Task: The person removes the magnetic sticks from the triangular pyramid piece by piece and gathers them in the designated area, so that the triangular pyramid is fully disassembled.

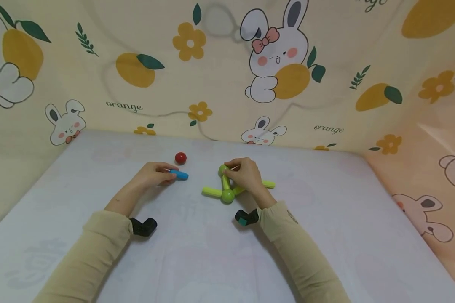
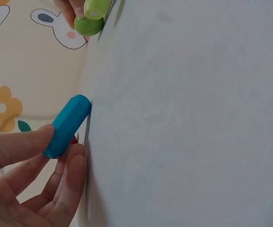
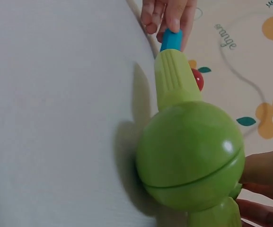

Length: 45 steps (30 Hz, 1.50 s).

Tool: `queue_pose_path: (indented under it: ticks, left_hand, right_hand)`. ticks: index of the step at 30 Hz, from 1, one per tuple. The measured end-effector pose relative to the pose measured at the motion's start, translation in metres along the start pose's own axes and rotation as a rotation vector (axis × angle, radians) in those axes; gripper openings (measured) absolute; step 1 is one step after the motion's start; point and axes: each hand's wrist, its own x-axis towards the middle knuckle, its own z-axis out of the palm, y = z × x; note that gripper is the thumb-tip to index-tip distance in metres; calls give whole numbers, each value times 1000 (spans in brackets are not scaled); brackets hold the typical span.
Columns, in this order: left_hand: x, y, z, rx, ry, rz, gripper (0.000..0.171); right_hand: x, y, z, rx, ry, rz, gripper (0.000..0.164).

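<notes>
Left hand (image 1: 153, 174) pinches blue stick (image 1: 180, 175), long axis pointing right toward green ball-and-stick assembly (image 1: 228, 196). Right hand (image 1: 247, 174) holds assembly's far ball (image 1: 222, 170).

Left hand (image 2: 13, 194) pinches a blue stick (image 2: 68, 125) — green ball (image 2: 88, 27) well apart.

Both sleeves (image 1: 303, 248) are tan, with tiny dark letters (image 1: 293, 217) on the right one. The wrist cameras (image 1: 145, 227) are black, one with a green patch (image 1: 242, 221).
</notes>
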Motion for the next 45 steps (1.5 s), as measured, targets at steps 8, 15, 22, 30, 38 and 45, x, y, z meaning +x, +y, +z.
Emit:
queue_pose_path:
  ticks: [8, 15, 22, 30, 38, 45]
  left_hand:
    - [2, 2, -2, -47, 28, -37, 40]
    - [1, 4, 0, -57, 70, -65, 42]
    - [0, 2, 1, -60, 79, -84, 43]
    - [-13, 4, -3, 13, 159, 5, 43]
    - [-19, 17, 12, 10, 128, 69, 40]
    - [-14, 23, 24, 20, 78, 128, 38]
  right_hand:
    - [-3, 1, 3, 2, 19, -29, 26]
    - [-2, 2, 6, -2, 32, -42, 26]
    - [-3, 3, 5, -10, 26, -32, 26]
    - [-6, 8, 2, -21, -16, -84, 30]
    - [-20, 7, -9, -26, -4, -183, 41]
    - [-33, 9, -17, 13, 8, -212, 37]
